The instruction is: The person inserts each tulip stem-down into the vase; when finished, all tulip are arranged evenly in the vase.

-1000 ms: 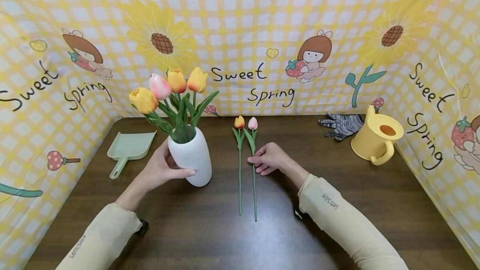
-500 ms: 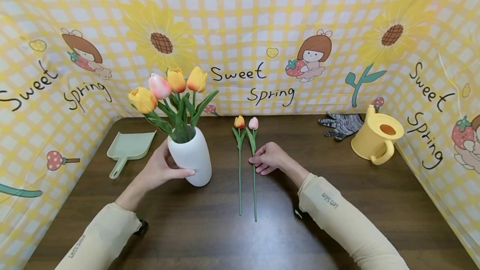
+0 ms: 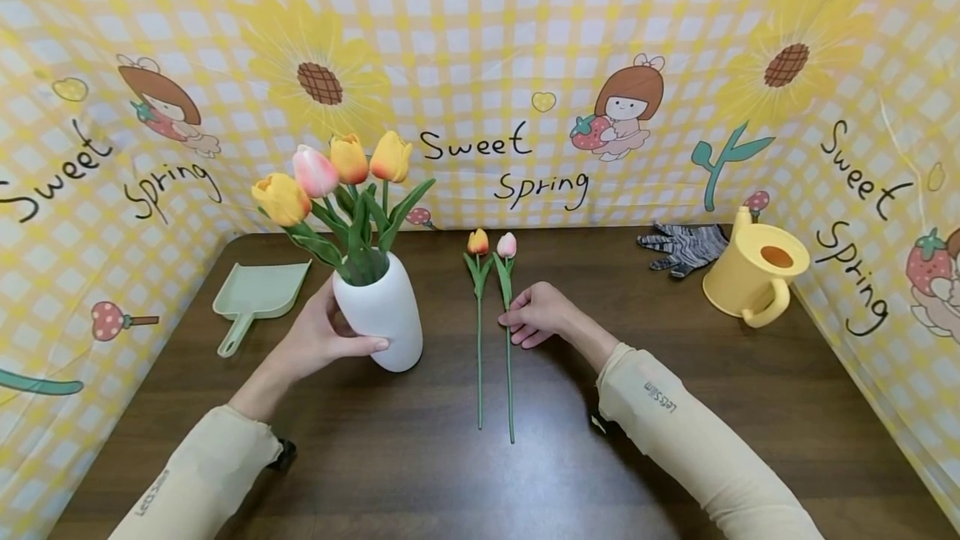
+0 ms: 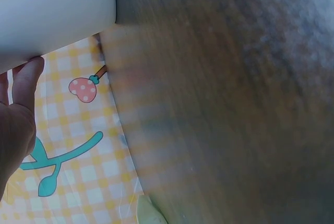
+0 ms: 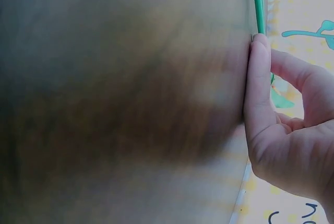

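Note:
My left hand (image 3: 315, 340) grips a white vase (image 3: 381, 315) from its left side, with the thumb across the front. Several yellow, orange and pink tulips (image 3: 349, 158) stand in the vase, which leans a little. In the left wrist view the vase (image 4: 57, 12) fills the upper left corner, above the fingers. To its right, a pink tulip (image 3: 507, 246) and an orange tulip (image 3: 478, 242) lie side by side on the table. My right hand (image 3: 545, 315) pinches the pink tulip's stem below its leaves. That green stem (image 5: 258, 4) rises from the fingertips in the right wrist view.
A pale green dustpan (image 3: 258, 294) lies left of the vase on the brown wooden table (image 3: 420, 473). At the back right are a grey knitted glove (image 3: 682, 248) and a yellow watering can (image 3: 750, 273). A checked cloth (image 3: 465, 48) walls in the back and sides.
Both hands keep their hold and nearly the same places. The head view has shifted very slightly.

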The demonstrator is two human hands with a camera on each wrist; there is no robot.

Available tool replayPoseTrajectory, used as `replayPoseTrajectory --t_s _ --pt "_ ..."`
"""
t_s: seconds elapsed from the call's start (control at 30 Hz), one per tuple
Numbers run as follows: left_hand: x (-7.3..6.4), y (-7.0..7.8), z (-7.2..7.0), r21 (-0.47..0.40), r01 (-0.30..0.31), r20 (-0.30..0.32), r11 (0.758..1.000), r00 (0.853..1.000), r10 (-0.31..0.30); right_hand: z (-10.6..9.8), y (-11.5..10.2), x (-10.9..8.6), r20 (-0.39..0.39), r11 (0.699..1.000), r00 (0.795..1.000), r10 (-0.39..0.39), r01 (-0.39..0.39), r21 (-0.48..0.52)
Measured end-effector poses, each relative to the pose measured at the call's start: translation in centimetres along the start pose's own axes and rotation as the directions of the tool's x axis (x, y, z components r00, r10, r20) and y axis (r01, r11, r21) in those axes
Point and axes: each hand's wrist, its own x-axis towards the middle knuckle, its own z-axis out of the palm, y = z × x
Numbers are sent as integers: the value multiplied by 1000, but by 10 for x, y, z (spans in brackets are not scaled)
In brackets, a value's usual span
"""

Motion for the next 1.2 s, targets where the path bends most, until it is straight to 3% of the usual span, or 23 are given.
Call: replayPoseTrajectory --t_s 0.47,1.2 --pt "1 0 -1 -12 -3 3 1000 1000 3 0 0 1 -4 1000 1000 -11 11 4" --pt "0 -1 0 -3 10 -3 1000 1000 -10 -8 2 -5 127 997 992 9 -18 70"
